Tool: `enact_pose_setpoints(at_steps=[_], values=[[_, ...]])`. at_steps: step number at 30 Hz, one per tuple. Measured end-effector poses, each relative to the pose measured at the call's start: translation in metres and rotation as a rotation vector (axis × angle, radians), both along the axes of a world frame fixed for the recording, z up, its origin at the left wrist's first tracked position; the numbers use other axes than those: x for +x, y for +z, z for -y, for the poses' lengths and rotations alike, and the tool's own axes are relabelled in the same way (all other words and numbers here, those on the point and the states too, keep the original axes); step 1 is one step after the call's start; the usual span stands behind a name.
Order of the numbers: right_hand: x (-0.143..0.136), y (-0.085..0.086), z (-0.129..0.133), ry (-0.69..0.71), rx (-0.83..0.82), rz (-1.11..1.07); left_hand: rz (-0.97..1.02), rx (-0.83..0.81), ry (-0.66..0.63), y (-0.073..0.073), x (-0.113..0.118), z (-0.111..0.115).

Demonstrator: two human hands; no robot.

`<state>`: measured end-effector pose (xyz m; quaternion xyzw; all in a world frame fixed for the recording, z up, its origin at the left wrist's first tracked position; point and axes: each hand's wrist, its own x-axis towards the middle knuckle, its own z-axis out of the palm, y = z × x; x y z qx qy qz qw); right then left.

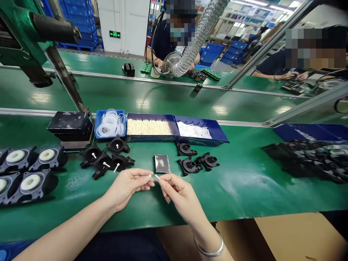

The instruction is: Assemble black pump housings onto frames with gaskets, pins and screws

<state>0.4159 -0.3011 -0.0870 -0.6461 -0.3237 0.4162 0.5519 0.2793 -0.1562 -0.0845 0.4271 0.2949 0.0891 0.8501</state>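
Note:
My left hand pinches a tiny pale bead-like piece between thumb and forefinger. Close beside it, my right hand is closed on a thin white pin, its end pointing toward the left fingertips. Just beyond the fingers lies a small black block with a worn top. To the left sit several black plastic housings, each with a white pin standing or leaning in it. Three more black housings lie to the right, with no white pin visible in them.
Behind stand a blue tray of clear rings, a bin of cream beads and a bin of white pins. Left are a green press and parts with white discs. Black parts pile right. Co-workers sit opposite.

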Motion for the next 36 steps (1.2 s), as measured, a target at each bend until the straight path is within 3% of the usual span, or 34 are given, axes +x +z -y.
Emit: enact_pose_setpoints(at_steps=[10,14,17,25,32,34,36], values=[[-0.006,0.001,-0.002,0.029,0.002,0.152,-0.023,0.52,-0.022,-0.006,-0.005,-0.004],[-0.006,0.003,-0.002,0.039,0.027,0.262,-0.052,0.82,-0.043,-0.003,-0.007,-0.005],[-0.006,0.005,-0.002,0.043,0.047,0.356,-0.053,0.927,-0.053,0.0,-0.006,-0.006],[-0.001,0.018,0.005,0.13,0.064,0.557,0.144,1.041,-0.125,0.0,-0.006,-0.012],[-0.003,0.015,0.003,0.175,0.084,0.399,0.178,0.976,-0.244,-0.001,-0.006,-0.011],[0.003,0.012,0.004,0.149,0.131,0.332,0.179,0.907,-0.251,-0.003,-0.006,-0.008],[0.018,0.009,0.006,0.01,0.202,0.266,0.202,0.827,-0.259,-0.006,-0.006,-0.005]])
